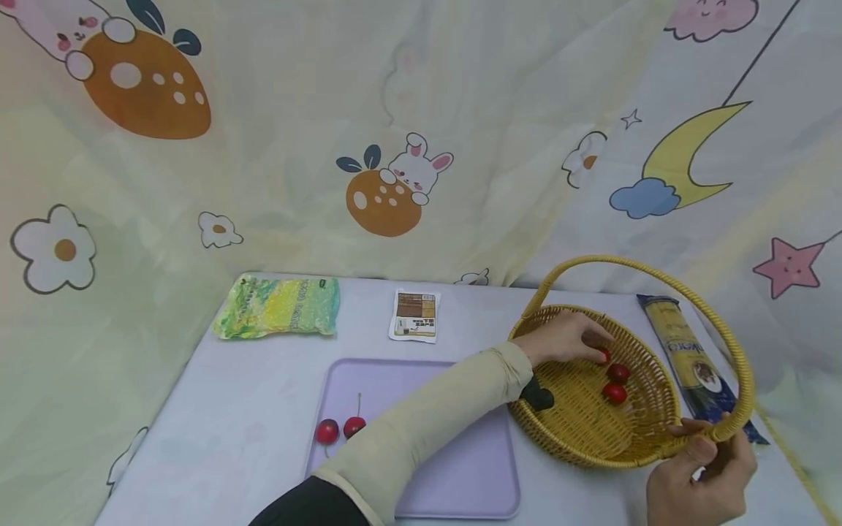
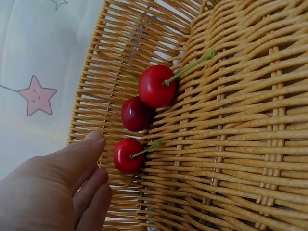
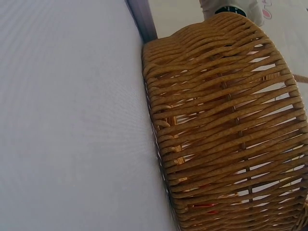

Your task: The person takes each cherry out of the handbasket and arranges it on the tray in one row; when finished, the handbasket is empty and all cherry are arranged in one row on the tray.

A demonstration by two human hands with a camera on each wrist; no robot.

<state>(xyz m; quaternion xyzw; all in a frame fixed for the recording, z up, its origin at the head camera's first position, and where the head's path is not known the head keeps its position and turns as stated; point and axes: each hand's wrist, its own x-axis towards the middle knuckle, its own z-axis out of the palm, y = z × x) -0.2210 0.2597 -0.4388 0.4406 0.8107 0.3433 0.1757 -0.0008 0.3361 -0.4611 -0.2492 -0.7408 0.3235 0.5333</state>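
My left hand reaches inside the yellow wicker basket. In the left wrist view its fingers are loosely extended beside a red cherry with a green stem, and nothing is held between them. A darker cherry and another bright red cherry lie in a row with it against the basket wall. My right hand grips the basket's near right rim, where the arched handle joins it. The right wrist view shows the basket's woven outer side but not the hand.
A lilac tray sits left of the basket, bearing a cherry and another cherry partly behind my left sleeve. Behind are a green-yellow packet and a small white sachet. A blue-and-gold pasta bag lies right of the basket.
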